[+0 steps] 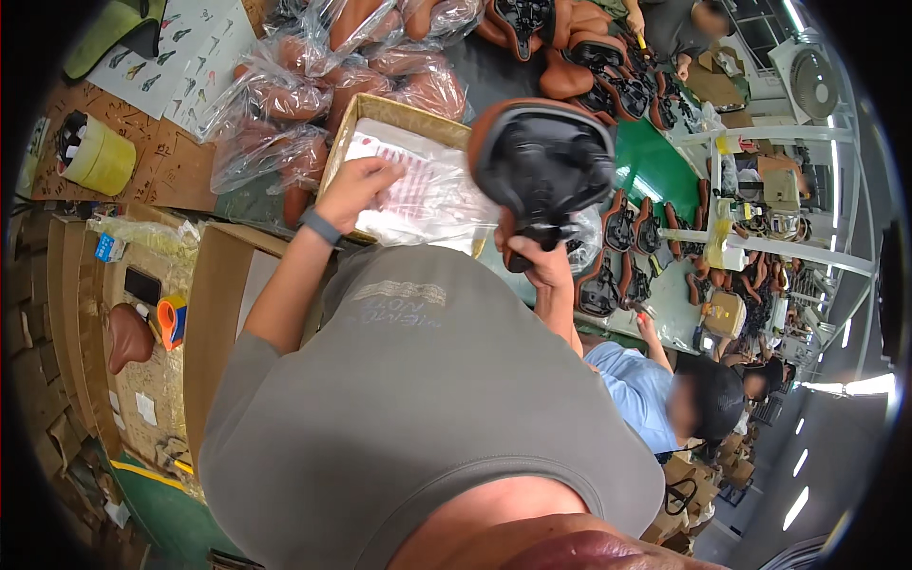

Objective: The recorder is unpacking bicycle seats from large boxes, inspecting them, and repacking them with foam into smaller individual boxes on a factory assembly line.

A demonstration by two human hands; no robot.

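Standing at the upper left of the frame, a yellow tub (100,157) is above a brown saddle (130,337) beside an orange roll (172,321). Near upper centre, below plastic-wrapped saddles (299,90), the left hand (361,195) curls its fingers over white packaging (423,190) in an open box (410,112); whether they pinch it cannot be told. Just right of centre, the right hand (541,261) grasps the narrow end of a raised black-and-brown saddle (546,157), underside showing, with more saddles (598,285) farther right.
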